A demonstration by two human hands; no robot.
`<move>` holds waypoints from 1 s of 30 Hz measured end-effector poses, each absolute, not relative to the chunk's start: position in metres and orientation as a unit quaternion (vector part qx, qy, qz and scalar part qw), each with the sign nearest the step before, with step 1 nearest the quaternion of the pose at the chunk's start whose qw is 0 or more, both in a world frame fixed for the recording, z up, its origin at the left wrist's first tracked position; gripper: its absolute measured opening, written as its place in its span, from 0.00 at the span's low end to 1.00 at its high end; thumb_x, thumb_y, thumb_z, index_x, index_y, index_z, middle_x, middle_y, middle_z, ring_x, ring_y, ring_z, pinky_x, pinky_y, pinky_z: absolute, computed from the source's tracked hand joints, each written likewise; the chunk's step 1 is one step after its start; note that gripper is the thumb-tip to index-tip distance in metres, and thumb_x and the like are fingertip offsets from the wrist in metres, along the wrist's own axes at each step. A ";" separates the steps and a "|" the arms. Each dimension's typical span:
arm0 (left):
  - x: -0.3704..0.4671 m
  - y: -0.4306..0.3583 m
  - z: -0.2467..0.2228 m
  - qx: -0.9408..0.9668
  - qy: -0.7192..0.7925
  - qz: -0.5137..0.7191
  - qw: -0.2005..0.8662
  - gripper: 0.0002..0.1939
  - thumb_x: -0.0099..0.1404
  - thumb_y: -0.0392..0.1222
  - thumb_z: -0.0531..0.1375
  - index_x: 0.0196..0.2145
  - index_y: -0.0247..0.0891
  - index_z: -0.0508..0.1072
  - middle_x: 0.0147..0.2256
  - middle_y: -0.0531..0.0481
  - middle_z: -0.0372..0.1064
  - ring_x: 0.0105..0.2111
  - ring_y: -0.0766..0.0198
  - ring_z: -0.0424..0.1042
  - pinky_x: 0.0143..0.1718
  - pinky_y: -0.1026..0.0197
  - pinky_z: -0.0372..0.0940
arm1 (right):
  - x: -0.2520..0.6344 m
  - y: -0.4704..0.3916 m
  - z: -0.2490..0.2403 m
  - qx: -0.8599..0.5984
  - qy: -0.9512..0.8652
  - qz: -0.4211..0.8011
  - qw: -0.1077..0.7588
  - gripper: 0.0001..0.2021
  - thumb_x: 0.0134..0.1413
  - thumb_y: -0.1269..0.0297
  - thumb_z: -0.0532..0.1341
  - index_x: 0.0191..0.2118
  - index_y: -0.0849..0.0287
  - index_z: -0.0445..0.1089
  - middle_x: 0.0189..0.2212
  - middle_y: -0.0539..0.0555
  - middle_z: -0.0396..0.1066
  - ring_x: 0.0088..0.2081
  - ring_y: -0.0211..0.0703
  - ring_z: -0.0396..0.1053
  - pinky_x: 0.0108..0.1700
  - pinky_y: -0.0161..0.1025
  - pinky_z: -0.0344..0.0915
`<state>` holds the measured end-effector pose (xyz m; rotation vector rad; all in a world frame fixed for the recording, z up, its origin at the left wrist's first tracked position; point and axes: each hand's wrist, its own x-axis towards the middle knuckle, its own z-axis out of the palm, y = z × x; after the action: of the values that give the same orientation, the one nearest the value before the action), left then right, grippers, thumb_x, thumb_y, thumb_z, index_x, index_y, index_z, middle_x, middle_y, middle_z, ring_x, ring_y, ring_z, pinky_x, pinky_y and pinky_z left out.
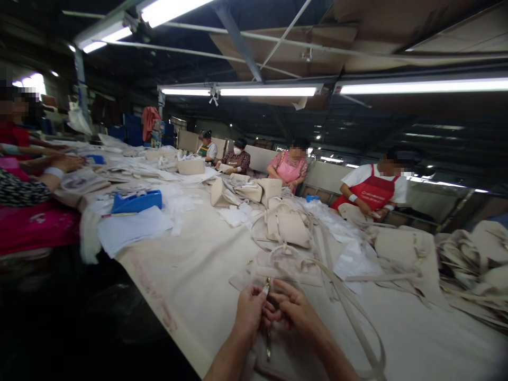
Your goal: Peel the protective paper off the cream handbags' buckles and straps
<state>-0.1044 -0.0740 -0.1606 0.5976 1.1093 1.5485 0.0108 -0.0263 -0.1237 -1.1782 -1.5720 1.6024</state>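
Low in the head view, my left hand (pixel 250 308) is closed, thumb and fingers pinching a narrow strap with gold-coloured metal fittings (pixel 267 284). Close beside it, my right hand (pixel 292 308) has its index finger stretched toward the upper fitting, while its other fingers curl in at the strap. Fingers partly hide the strap; another gold fitting shows below them. Just beyond my hands lies a beige handbag (pixel 288 264) with a round handle. A long beige shoulder strap (pixel 359 317) loops to the right of my right hand.
More beige bags (pixel 286 226) stand in a row up the pale table (pixel 178 264). Blue tape dispenser (pixel 137 201) and white sheets (pixel 133 228) lie left. Clear plastic wrapping (pixel 357 256) and piled bag parts (pixel 472 259) lie right. Several co-workers sit around the table.
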 end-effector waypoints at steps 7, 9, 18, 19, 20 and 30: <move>-0.099 -0.073 -0.164 0.283 0.491 0.648 0.509 0.27 0.51 0.65 0.62 0.32 0.42 0.57 0.17 0.57 0.67 0.12 0.65 0.66 0.09 0.69 0.54 | 0.005 -0.006 -0.100 -0.355 -0.847 0.269 0.291 0.14 0.45 0.70 0.56 0.37 0.58 0.77 0.31 0.53 0.73 0.29 0.41 0.68 0.34 0.38 0.64; -0.099 -0.073 -0.164 0.291 0.491 0.648 0.504 0.26 0.53 0.64 0.62 0.32 0.42 0.57 0.17 0.58 0.66 0.12 0.66 0.65 0.09 0.68 0.53 | -0.003 -0.003 -0.095 -0.313 -0.894 0.213 0.242 0.15 0.43 0.74 0.56 0.36 0.57 0.78 0.31 0.52 0.71 0.31 0.41 0.67 0.35 0.37 0.62; -0.099 -0.075 -0.160 0.290 0.503 0.630 0.515 0.16 0.60 0.54 0.60 0.32 0.40 0.60 0.17 0.56 0.68 0.12 0.67 0.65 0.10 0.69 0.54 | -0.008 0.006 -0.079 -0.241 -0.941 0.170 0.166 0.10 0.47 0.76 0.58 0.26 0.57 0.74 0.26 0.50 0.69 0.30 0.39 0.65 0.34 0.34 0.57; -0.100 -0.075 -0.159 0.292 0.499 0.626 0.523 0.16 0.60 0.54 0.60 0.32 0.39 0.61 0.17 0.56 0.68 0.12 0.68 0.65 0.10 0.69 0.54 | -0.007 0.006 -0.079 -0.237 -0.941 0.172 0.168 0.10 0.47 0.77 0.57 0.26 0.58 0.73 0.26 0.50 0.69 0.30 0.39 0.66 0.35 0.34 0.57; -0.100 -0.075 -0.158 0.292 0.495 0.623 0.530 0.16 0.60 0.54 0.60 0.31 0.39 0.62 0.17 0.55 0.68 0.11 0.68 0.64 0.10 0.69 0.53 | -0.006 0.006 -0.080 -0.232 -0.943 0.168 0.171 0.10 0.48 0.77 0.57 0.26 0.58 0.73 0.27 0.50 0.69 0.31 0.39 0.66 0.35 0.34 0.58; -0.116 -0.075 -0.157 0.261 0.471 0.607 0.584 0.12 0.57 0.47 0.60 0.24 0.37 0.63 0.17 0.55 0.66 0.10 0.75 0.55 0.11 0.71 0.44 | 0.021 0.008 -0.100 -0.136 -0.985 -0.023 0.105 0.15 0.57 0.79 0.52 0.39 0.56 0.72 0.40 0.55 0.73 0.40 0.43 0.70 0.39 0.36 0.63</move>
<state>-0.1163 -0.0749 -0.1575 0.6098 1.1000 1.4179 0.0213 0.0077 -0.1005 -0.4010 -2.9027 -0.0680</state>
